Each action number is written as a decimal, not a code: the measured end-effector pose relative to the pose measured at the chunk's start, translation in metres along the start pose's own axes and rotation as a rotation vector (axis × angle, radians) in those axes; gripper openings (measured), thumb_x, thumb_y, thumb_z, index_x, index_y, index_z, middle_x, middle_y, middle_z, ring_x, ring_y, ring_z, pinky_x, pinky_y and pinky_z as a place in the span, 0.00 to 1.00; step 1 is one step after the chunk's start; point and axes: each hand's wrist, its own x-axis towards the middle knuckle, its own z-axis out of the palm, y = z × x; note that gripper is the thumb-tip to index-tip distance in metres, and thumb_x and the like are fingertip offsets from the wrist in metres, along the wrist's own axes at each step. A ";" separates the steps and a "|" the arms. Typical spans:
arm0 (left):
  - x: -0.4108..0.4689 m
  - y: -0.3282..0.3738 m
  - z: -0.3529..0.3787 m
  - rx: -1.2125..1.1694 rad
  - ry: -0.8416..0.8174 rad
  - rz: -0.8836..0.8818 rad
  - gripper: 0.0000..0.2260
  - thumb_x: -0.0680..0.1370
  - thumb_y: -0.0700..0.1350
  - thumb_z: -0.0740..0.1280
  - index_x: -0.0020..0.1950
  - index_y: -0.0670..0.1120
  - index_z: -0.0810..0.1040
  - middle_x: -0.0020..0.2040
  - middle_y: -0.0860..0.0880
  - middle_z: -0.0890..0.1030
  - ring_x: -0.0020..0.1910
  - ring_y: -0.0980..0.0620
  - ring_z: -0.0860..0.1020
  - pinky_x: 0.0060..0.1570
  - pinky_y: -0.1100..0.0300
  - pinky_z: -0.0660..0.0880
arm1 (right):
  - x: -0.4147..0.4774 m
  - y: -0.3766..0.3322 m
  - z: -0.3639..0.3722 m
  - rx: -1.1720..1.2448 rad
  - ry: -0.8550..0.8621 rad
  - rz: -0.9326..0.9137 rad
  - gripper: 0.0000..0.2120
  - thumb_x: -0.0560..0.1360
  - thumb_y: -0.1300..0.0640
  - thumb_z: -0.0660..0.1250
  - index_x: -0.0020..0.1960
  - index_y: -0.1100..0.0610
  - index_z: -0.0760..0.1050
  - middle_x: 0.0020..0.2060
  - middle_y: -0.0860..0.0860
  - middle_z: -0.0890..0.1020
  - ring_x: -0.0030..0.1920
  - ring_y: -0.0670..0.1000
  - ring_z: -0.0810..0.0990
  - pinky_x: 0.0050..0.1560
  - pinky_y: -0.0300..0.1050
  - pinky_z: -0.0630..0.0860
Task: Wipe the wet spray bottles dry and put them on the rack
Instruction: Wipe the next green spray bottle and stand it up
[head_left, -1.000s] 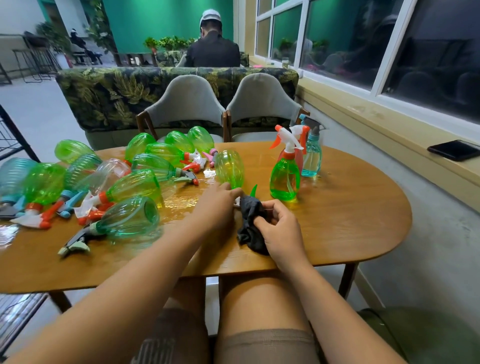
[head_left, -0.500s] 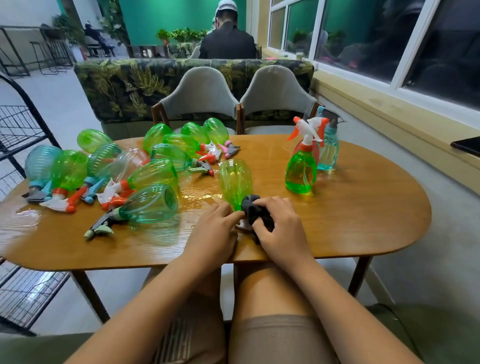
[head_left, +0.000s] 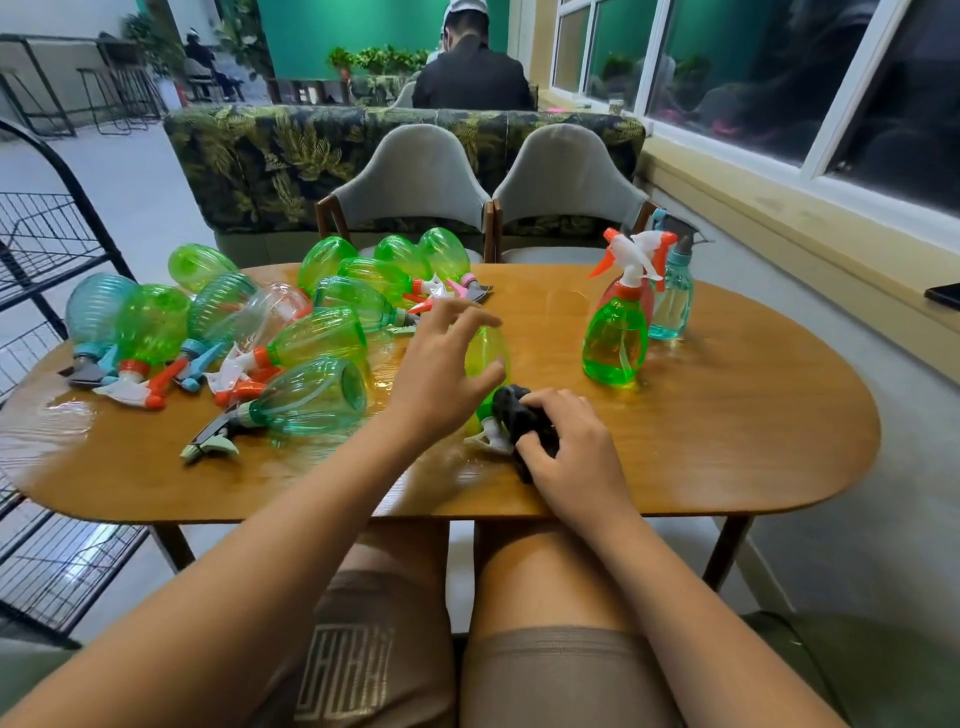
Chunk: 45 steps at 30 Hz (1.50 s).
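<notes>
- Meanwhile, a green bottle (head_left: 488, 351) is laid near-centre on the wet counter (head_left: 727, 441), a cloth (head_left: 511, 410) gripped against its nozzle by the right hand (head_left: 571, 447).
- With left hand (head_left: 441, 364) fingers spread open, the bottle could be rolled away.

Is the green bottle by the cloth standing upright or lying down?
Lying down: the green bottle has its white trigger end toward the person and its base away, where the right hand grips the dark cloth.

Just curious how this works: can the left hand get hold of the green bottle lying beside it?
Probably yes. The left hand is open and hovers right by the green bottle, with nothing between them. The right hand and dark cloth sit at its spray head, clear of that side.
</notes>
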 end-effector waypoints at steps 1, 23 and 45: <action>0.008 -0.003 0.003 0.030 -0.027 -0.029 0.20 0.79 0.54 0.74 0.70 0.53 0.77 0.72 0.50 0.70 0.74 0.49 0.68 0.73 0.47 0.69 | 0.000 0.000 -0.001 0.002 -0.004 0.000 0.13 0.75 0.60 0.69 0.58 0.50 0.78 0.51 0.44 0.78 0.53 0.48 0.74 0.53 0.42 0.72; 0.006 -0.019 0.036 0.071 -0.033 -0.298 0.18 0.78 0.67 0.67 0.68 0.67 0.75 0.67 0.49 0.67 0.71 0.45 0.66 0.69 0.39 0.69 | -0.033 -0.016 0.009 -0.294 0.040 -0.068 0.16 0.74 0.62 0.70 0.62 0.54 0.80 0.61 0.52 0.77 0.62 0.55 0.74 0.57 0.48 0.78; 0.017 -0.008 0.032 0.145 -0.149 -0.345 0.17 0.79 0.67 0.66 0.66 0.67 0.74 0.73 0.47 0.65 0.76 0.41 0.63 0.71 0.38 0.64 | -0.002 0.027 -0.021 -0.255 0.002 0.079 0.11 0.73 0.64 0.70 0.52 0.53 0.79 0.50 0.48 0.77 0.52 0.53 0.74 0.51 0.55 0.78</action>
